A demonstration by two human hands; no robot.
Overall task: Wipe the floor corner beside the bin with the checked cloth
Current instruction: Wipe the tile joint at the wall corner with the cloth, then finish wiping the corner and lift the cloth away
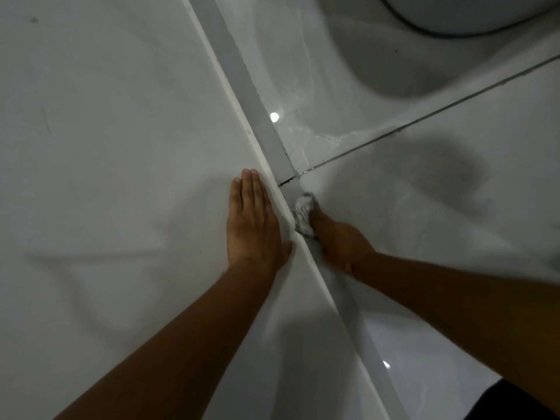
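My right hand [339, 237] grips a bunched pale cloth [304, 212] and presses it against the grey skirting [242, 77] where the wall meets the glossy floor tiles [424, 183]. The cloth's check pattern is too dim to make out. My left hand [253, 219] lies flat on the white wall [106, 147], fingers together, just left of the cloth. The white bin [472, 13] shows only as a curved base at the top right, well beyond the cloth.
A dark grout line [424, 115] runs from the skirting up to the right edge. A small dark gap [286, 180] sits at the skirting joint just above the cloth. A dark patch of clothing [515, 401] fills the bottom right corner.
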